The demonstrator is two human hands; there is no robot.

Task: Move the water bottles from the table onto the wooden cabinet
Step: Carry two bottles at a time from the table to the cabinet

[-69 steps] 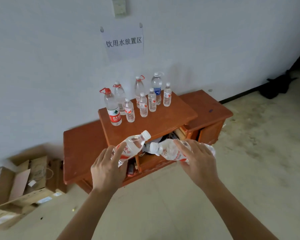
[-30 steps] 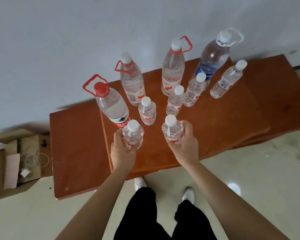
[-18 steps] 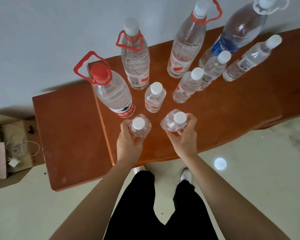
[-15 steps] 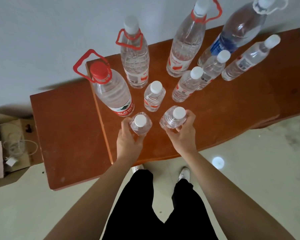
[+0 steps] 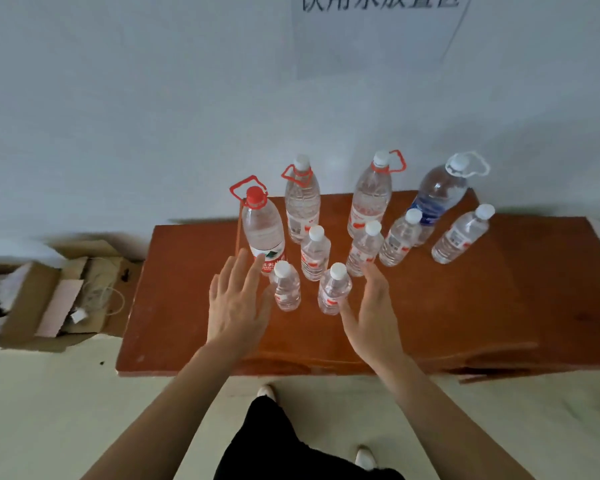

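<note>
Two small water bottles stand upright at the front of the wooden cabinet (image 5: 430, 306): the left small bottle (image 5: 286, 289) and the right small bottle (image 5: 334, 292). My left hand (image 5: 238, 303) hovers just left of the left bottle, fingers straight and spread, holding nothing. To the right of the right bottle is my right hand (image 5: 373, 313), fingers relaxed, holding nothing. Behind them stand several more small bottles and several large bottles, among them a red-capped one (image 5: 262, 230) and a blue-labelled one (image 5: 437, 199).
The cabinet stands against a white wall with a paper sign (image 5: 378, 29) above. Lower side sections of the cabinet extend left (image 5: 174, 289) and right (image 5: 568, 289). Open cardboard boxes (image 5: 49, 299) with cables lie on the floor at left. My legs and shoes show below.
Both hands have let go of the two small bottles, which now stand on the cabinet top. The hands have opened and drawn back slightly; the camera has tilted up.
</note>
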